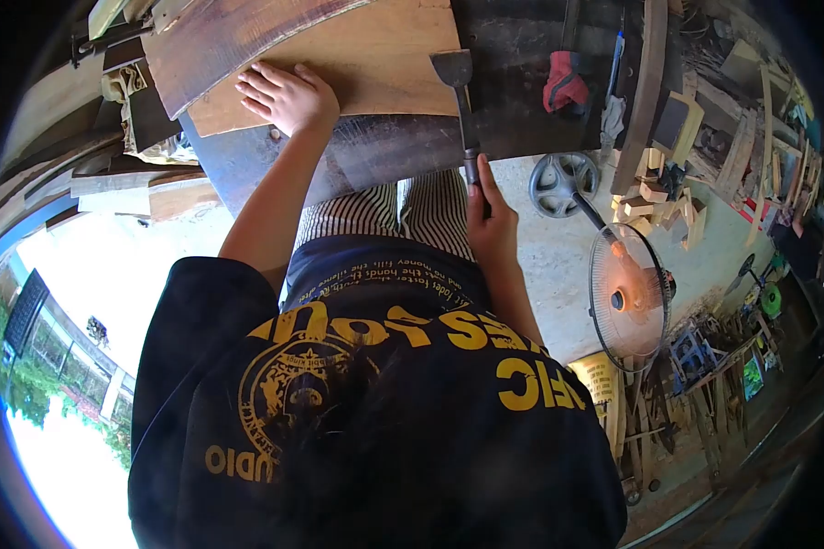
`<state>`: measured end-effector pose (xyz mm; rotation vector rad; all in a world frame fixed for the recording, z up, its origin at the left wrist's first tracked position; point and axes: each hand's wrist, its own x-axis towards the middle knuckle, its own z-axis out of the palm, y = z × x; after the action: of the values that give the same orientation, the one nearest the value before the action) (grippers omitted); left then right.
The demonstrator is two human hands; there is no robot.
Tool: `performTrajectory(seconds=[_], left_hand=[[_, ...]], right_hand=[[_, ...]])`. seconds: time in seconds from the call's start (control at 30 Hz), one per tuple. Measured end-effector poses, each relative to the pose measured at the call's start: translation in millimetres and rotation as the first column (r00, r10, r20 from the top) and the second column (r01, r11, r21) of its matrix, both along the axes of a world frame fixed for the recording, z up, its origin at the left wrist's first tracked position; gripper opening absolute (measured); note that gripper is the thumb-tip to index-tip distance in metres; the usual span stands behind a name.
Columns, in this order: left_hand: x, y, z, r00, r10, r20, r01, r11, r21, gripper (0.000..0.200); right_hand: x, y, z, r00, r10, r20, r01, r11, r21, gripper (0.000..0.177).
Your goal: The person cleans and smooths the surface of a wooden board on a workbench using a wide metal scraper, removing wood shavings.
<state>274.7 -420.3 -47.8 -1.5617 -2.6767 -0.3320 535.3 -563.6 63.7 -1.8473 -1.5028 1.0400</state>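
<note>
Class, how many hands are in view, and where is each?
2. The left hand lies flat on the wooden board; the right hand grips the scraper by its handle. No others show.

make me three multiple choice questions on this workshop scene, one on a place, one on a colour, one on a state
1. Where does the left hand lie?
A. on a hammer
B. flat on the wooden board
C. on the person's own knee

2. What colour is the print on the dark shirt?
A. white
B. red
C. yellow

3. How is the right hand?
A. closed around the handle of the chisel
B. open and empty
C. pressed flat on the board

Answers:
1 B, the palm and spread fingers lie on the board's surface.
2 C, the letters and the emblem show yellow on the dark cloth.
3 A, the fingers wrap the handle, with the blade pointing away from the body.
</note>
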Motion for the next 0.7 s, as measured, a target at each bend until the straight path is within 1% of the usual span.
performTrajectory(seconds=[0.03,0.1,0.13,0.17,0.23,0.33,0.47,0.53,0.63,0.67,0.7], left_hand=[[-2,-1,0,1.000,-0.009,-0.006,0.009,1.000,-0.001,0.069],[-1,1,0,1.000,0.001,0.002,-0.001,1.000,-0.011,0.069],[-1,1,0,1.000,0.001,-0.004,-0.001,1.000,-0.016,0.069],[-1,2,0,1.000,-0.004,-0.005,0.004,1.000,-0.015,0.069],[-1,1,2,1.000,-0.009,0.028,0.010,0.999,-0.035,0.070],[-2,2,1,1.000,-0.013,0.007,0.014,0.999,-0.035,0.070],[-1,3,2,1.000,-0.026,-0.003,0.026,0.999,-0.036,0.070],[-2,2,2,1.000,-0.012,-0.020,0.011,0.998,-0.067,0.069],[-4,1,-2,0.999,-0.018,-0.026,0.017,0.999,-0.051,0.069],[-4,-2,-2,0.999,-0.021,-0.027,0.019,0.998,-0.058,0.069],[-5,-2,-2,1.000,-0.019,-0.017,0.018,0.999,-0.048,0.069]], right_hand=[[1,-3,3,1.000,-0.009,-0.006,0.009,1.000,-0.001,0.045],[7,-6,11,0.999,-0.021,-0.041,0.014,0.988,-0.151,0.045],[8,-6,8,1.000,-0.001,-0.021,-0.001,0.994,-0.110,0.044],[8,-3,4,1.000,-0.006,-0.023,0.004,0.994,-0.109,0.044],[4,10,-6,0.999,-0.013,-0.033,0.014,0.999,0.037,0.045],[1,11,-14,1.000,-0.021,-0.010,0.021,0.999,0.036,0.044],[8,0,-1,0.998,-0.046,-0.054,0.048,0.998,0.040,0.043],[9,1,2,0.998,-0.041,-0.054,0.036,0.995,-0.092,0.043],[8,-2,-14,0.995,-0.034,-0.096,0.021,0.992,-0.124,0.041],[9,-4,-18,0.995,-0.024,-0.092,0.019,0.999,-0.049,0.041],[10,-8,-16,0.995,-0.030,-0.092,0.025,0.998,-0.051,0.041]])
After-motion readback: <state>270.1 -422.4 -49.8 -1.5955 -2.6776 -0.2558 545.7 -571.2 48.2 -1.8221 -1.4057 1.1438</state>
